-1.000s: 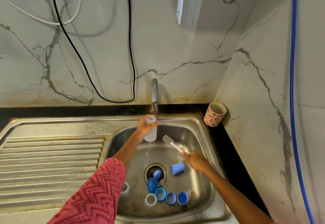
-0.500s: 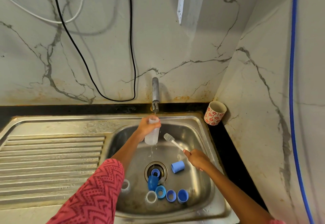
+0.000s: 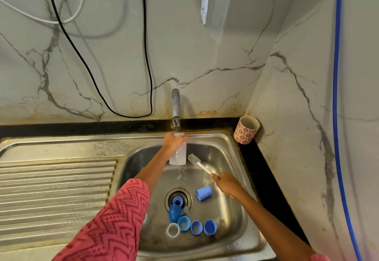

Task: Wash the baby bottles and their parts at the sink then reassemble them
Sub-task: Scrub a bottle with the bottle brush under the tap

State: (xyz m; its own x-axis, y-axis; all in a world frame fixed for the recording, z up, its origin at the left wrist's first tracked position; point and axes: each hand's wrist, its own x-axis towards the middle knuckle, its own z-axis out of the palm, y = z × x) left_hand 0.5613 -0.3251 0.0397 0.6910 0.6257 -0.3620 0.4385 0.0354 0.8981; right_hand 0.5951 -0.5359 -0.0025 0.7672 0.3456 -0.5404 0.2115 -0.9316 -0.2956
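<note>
The marble wall point(image 3: 184, 45) is filling the upper half of the view, with a black cable point(image 3: 96, 80) and a blue hose point(image 3: 336, 76) both running out of frame at the top. The steel sink point(image 3: 231, 158) and its ribbed drainboard point(image 3: 55, 189) are being cut off at the left and bottom edges. A patterned pink sleeve point(image 3: 110, 223) is covering part of the basin's left side. The left hand point(image 3: 174, 140) is wrapping its fingers round the top of a clear bottle point(image 3: 178, 156) under the tap point(image 3: 176, 109); the bottle's mouth is hidden behind the fingers, and water is falling below it. The right hand point(image 3: 227, 185) is gripping the white handle of a bottle brush point(image 3: 198, 162), whose end is hidden in the fist. A floral cup point(image 3: 246, 130) is standing in the corner. Blue caps and rings point(image 3: 192, 227) are lying on the basin floor, small and hard to tell apart, one point(image 3: 178, 201) sitting in the drain.
</note>
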